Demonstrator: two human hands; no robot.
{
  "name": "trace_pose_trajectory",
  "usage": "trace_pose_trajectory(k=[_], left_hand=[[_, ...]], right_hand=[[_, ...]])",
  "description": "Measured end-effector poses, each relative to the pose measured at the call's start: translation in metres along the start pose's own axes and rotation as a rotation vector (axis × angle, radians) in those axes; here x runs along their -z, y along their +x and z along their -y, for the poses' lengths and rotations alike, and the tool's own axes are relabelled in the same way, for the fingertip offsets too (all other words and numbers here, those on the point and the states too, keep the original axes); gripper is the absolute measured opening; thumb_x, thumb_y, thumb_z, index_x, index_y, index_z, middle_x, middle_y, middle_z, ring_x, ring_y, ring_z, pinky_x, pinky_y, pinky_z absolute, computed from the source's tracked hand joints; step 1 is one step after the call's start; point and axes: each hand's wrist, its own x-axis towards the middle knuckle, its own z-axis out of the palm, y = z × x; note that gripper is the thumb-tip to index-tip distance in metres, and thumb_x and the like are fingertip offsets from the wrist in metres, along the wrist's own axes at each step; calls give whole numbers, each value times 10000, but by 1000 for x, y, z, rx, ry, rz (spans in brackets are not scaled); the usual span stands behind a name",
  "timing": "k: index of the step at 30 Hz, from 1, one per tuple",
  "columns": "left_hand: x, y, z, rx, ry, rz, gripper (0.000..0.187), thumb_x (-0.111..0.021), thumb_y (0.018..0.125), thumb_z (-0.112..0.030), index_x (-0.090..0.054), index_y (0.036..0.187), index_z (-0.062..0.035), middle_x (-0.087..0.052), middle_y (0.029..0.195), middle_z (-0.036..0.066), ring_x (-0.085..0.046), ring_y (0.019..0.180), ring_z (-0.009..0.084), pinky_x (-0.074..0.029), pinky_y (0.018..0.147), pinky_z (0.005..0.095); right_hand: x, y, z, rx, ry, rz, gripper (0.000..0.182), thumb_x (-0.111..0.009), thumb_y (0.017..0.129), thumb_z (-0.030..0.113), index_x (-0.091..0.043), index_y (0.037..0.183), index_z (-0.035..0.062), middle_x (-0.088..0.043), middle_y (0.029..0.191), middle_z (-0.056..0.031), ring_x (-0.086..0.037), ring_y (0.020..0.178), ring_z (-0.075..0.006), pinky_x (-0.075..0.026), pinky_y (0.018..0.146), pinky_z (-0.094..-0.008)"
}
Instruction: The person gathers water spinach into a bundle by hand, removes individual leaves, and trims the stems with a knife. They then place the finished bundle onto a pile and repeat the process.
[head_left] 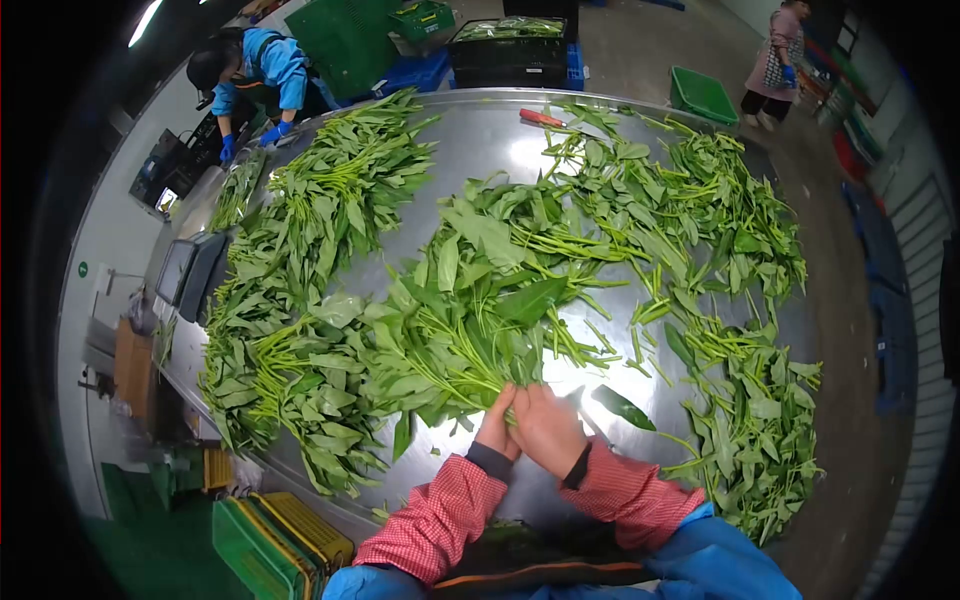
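Observation:
Near the front edge of the metal table (400, 240), my left hand (497, 425) and my right hand (550, 430) are close together, fingers closed around the stems of a bunch of water spinach (470, 350). Its leaves fan out to the far left over the tabletop. The stem ends are hidden inside my hands. Just right of my right hand lies a loose leaf (622, 408). A thin dark object partly shows beside my right wrist, too blurred to name.
Piles of water spinach cover the left side (320, 200) and right side (760, 400). A red-handled knife (543, 118) lies at the far edge. Green and yellow crates (265, 550) stand at lower left, a green basket (703, 95) beyond the table. One co-worker (270, 70) bends at far left; another person (778, 60) stands far right.

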Motion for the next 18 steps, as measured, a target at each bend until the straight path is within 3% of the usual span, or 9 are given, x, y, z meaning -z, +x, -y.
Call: trace_pose_trajectory(k=[1,3,5,7,10,13,16,18], left_hand=[[-13,-6,-4,-26,21,-99,227,-537,938,-240,-549,1101,-83,-609,1117,94,-577,1051,249,-446,956,417],[-9,-4,-7,-21,2,-58,211,-540,932,-226,-556,1079,-75,-620,1083,107,-595,1012,257,-455,946,430],[-3,0,-6,-35,-30,-45,209,-544,924,-210,-565,1064,-56,-633,1033,123,-613,964,274,-469,925,449],[-3,1,-7,-27,-8,-44,239,-538,926,-220,-542,1102,-58,-618,1061,105,-600,975,262,-468,909,435],[-4,2,-6,-33,11,-53,304,-549,915,-236,-542,1138,-29,-622,1077,124,-603,987,276,-471,913,446],[-5,0,-14,-47,46,-28,354,-556,905,-258,-545,1156,-9,-627,1090,142,-612,985,286,-478,914,451],[-18,-21,-34,-45,104,71,374,-536,906,-279,-524,1176,-21,-624,1076,138,-609,974,282,-479,896,431],[-19,-40,-48,-42,131,100,427,-534,897,-300,-512,1215,-16,-622,1102,148,-613,992,289,-480,906,432]], right_hand=[[8,1,-2,11,64,1,290,-706,703,222,-550,874,47,-545,825,-105,-553,777,-291,-462,665,-398],[30,14,-21,39,191,3,275,-700,725,247,-576,863,45,-548,810,-109,-555,758,-298,-467,639,-400],[35,37,-47,-48,142,-222,299,-712,731,263,-591,859,22,-547,762,-131,-551,754,-319,-463,625,-406],[37,60,-76,-150,-48,-195,369,-719,728,286,-564,879,-15,-568,813,-165,-552,819,-327,-457,679,-413],[4,75,-104,-152,-211,-144,280,-679,749,234,-556,863,10,-593,743,-145,-600,749,-297,-481,593,-412],[-16,80,-104,-168,-88,132,228,-634,772,180,-545,896,10,-617,700,-142,-629,672,-304,-492,570,-441],[-19,94,-139,-220,-190,-131,177,-597,774,132,-545,887,7,-629,670,-151,-636,606,-326,-502,572,-472],[3,108,-172,-320,-182,-146,169,-589,782,128,-541,887,6,-637,709,-181,-635,616,-355,-507,590,-479]])
